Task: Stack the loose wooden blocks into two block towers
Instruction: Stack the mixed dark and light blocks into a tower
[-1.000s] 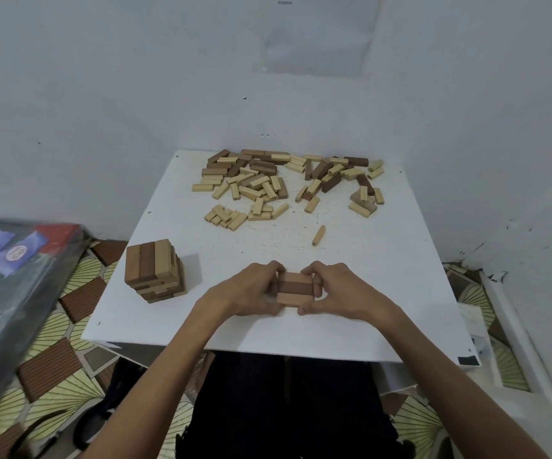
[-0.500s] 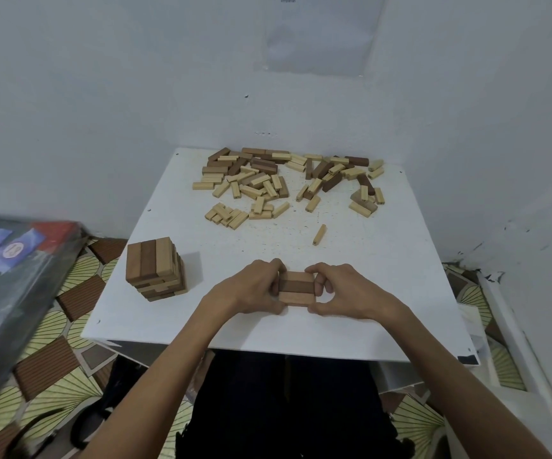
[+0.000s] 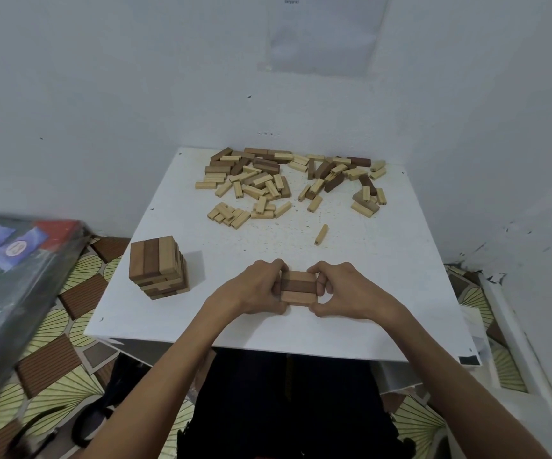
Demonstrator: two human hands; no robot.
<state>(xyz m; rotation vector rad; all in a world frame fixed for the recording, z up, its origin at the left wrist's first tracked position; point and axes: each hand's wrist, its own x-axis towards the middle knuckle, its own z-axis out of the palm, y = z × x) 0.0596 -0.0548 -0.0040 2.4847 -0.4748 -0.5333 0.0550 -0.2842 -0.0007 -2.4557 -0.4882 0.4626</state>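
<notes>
3-block layer (image 3: 297, 288), near-centre of table (image 3: 383, 276), hasn't moved in the last sec. L hand (image 3: 254, 289) & R hand (image 3: 344, 289) still pinch its ends, prob. squaring up tower no. 2's base. First tower (image 3: 157, 266) stands left; loose blocks (image 3: 287, 183) at back.

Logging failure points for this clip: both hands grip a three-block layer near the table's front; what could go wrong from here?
The left hand and right hand pinch the block layer from both sides; an uneven release could skew it. The tower stands near the left edge of the table; a forearm bump might topple it.
</notes>
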